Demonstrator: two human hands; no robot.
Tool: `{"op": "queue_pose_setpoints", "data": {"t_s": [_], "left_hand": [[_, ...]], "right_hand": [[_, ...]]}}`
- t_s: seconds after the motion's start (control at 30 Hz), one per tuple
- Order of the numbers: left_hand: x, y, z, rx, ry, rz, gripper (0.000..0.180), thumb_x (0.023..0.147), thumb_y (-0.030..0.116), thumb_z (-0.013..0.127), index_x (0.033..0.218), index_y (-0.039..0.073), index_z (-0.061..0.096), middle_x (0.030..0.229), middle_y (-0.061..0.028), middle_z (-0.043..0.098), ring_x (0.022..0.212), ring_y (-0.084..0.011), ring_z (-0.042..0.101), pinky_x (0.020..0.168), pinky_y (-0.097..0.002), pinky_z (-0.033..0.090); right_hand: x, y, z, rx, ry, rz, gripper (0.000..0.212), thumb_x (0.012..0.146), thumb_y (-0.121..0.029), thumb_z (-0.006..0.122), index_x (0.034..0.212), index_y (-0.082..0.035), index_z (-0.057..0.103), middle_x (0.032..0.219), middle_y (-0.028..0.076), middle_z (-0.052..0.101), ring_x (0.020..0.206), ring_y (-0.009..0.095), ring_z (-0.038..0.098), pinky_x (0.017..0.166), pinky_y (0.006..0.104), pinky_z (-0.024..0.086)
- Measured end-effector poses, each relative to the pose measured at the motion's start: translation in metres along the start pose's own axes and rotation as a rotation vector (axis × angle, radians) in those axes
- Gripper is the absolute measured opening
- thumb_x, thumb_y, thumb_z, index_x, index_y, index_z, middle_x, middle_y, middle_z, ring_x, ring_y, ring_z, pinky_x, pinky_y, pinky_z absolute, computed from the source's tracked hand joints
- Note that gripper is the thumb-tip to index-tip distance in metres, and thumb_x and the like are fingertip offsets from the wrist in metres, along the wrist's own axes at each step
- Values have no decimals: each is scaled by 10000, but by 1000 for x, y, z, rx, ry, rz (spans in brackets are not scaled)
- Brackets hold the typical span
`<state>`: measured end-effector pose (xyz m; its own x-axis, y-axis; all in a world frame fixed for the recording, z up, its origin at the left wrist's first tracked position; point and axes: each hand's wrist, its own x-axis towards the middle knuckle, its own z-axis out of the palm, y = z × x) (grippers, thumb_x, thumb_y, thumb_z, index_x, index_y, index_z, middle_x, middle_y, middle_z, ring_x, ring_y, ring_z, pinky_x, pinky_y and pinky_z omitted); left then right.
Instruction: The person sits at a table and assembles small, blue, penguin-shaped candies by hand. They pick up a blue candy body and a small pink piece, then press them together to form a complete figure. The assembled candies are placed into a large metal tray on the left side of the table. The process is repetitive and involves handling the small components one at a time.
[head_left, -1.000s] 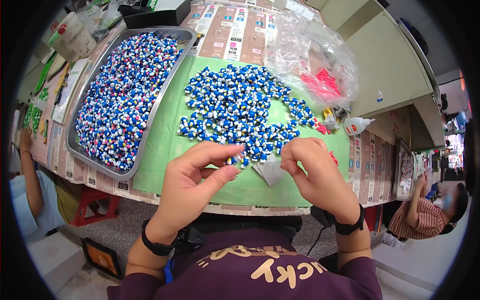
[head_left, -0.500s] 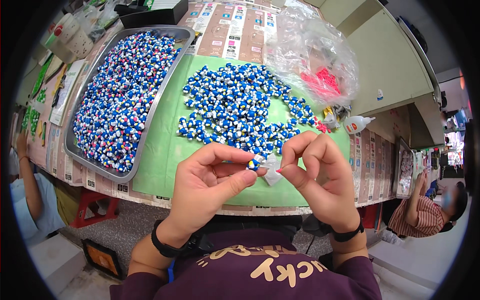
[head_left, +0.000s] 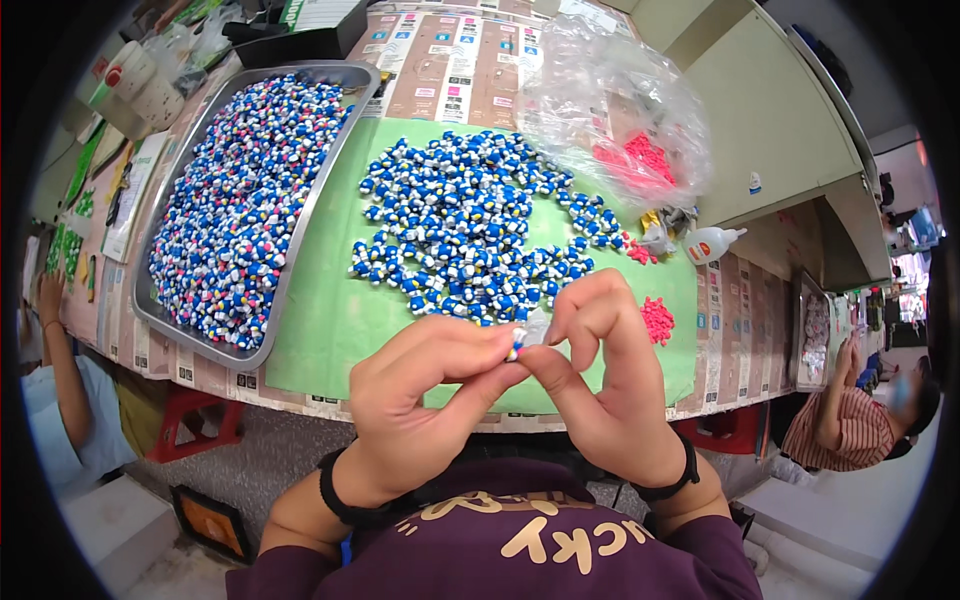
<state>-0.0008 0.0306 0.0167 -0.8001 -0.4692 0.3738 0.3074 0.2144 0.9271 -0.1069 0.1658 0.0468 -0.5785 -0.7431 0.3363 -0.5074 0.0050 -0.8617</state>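
My left hand (head_left: 425,400) pinches a tiny blue-and-white figure (head_left: 516,343) between thumb and fingertips, above the front of a green mat (head_left: 325,335). My right hand (head_left: 610,370) is closed in a pinch against it, thumb and forefinger at the figure's right side. A speck of pink shows there; the pink piece is mostly hidden by the fingertips. Just behind the fingers is a small whitish object (head_left: 537,325), partly covered. Beyond both hands a large heap of similar blue-and-white figures (head_left: 460,215) spreads over the mat. Small pink pieces (head_left: 657,320) lie right of my right hand.
A metal tray (head_left: 292,255) full of figures, some with pink bits, stands on the left. A clear plastic bag (head_left: 560,100) with pink pieces lies at the back right, near a white squeeze bottle (head_left: 712,244). Other people sit at both sides.
My right hand has moved left with the small pink piece, up to the figure in my left hand. The two hands' fingertips now meet. The pink pile at right has come into sight.
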Motion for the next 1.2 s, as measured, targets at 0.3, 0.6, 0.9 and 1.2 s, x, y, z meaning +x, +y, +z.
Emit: {"op": "queue_pose_setpoints", "data": {"t_s": [0.3,0.6,0.9,1.2], "left_hand": [[-1,-9,-58,112,77,136,271,786,-163,650,997,4,624,983,-122,654,818,-143,634,662,-245,531],[10,-23,-170,995,482,-13,179,888,7,676,1065,-5,657,1107,-65,644,803,-78,577,640,-211,483],[16,-11,-54,597,-179,-41,169,827,-18,682,984,37,654,968,-92,628,807,-202,618,670,-281,499],[12,-35,-1,673,-421,38,224,787,-21,707,999,-3,639,949,-117,584,835,-288,614,711,-365,495]], "right_hand": [[-3,18,-71,-31,-45,112,221,836,21,695,850,-36,481,867,23,515,806,134,505,752,289,432],[-46,60,-107,-560,-105,326,140,766,70,595,821,-30,514,759,103,600,741,273,605,701,368,450],[-52,68,-83,-859,-85,219,144,778,6,635,808,-74,519,746,65,565,776,268,585,800,395,391],[-57,69,-88,-858,-43,238,156,774,0,656,809,-82,528,749,47,580,773,250,592,810,389,397]]}}
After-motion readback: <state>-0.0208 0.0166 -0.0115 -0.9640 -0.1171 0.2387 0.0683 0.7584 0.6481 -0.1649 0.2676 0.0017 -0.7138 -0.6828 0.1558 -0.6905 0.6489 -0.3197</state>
